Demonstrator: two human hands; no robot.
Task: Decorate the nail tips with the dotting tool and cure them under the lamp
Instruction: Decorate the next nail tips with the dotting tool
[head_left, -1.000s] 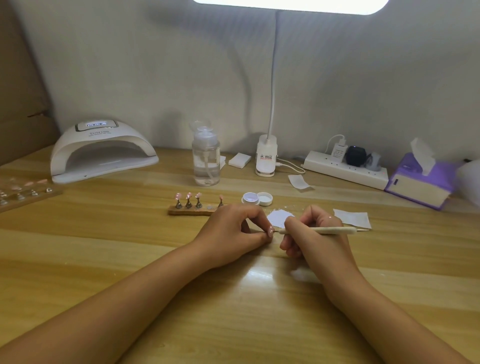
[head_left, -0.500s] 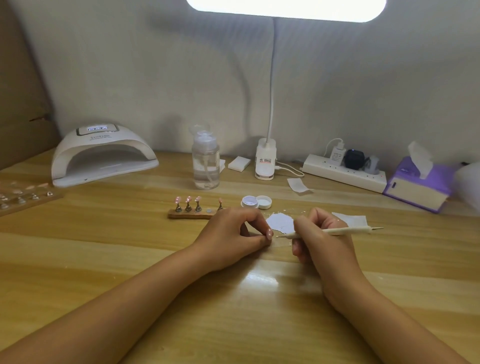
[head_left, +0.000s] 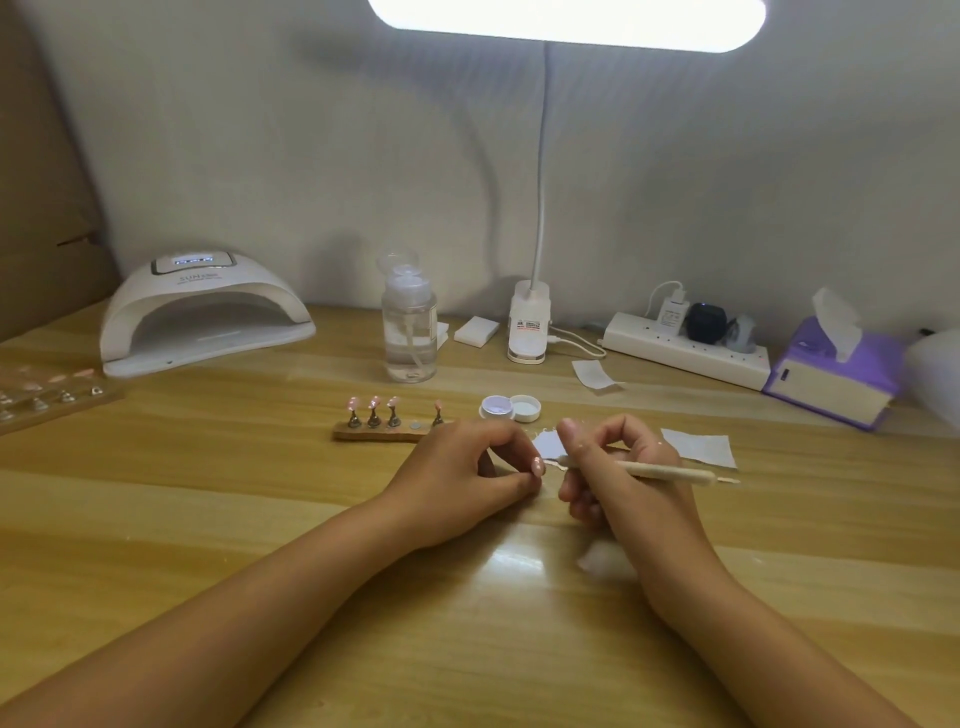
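My left hand (head_left: 467, 470) rests on the wooden table and pinches a small pink nail tip (head_left: 538, 466) between thumb and forefinger. My right hand (head_left: 615, 467) grips a cream dotting tool (head_left: 670, 472) like a pen, its working end pointing left close to the nail tip. Behind my left hand a wooden holder (head_left: 384, 431) carries several pink nail tips on small stands. A white curing lamp (head_left: 202, 312) stands at the back left, its mouth facing me. A small open jar (head_left: 497, 407) and its lid (head_left: 525, 407) sit just beyond my hands.
A clear pump bottle (head_left: 409, 332) and a desk lamp base (head_left: 529, 325) stand at the back. A power strip (head_left: 685, 353) and purple tissue box (head_left: 831, 379) are at the right. Paper squares (head_left: 698, 447) lie nearby. Another nail tip rack (head_left: 47, 395) is at the far left.
My right hand shifted slightly right and back, then brought the tool tip in toward the nail tip again. My left hand stayed in place holding the tip.
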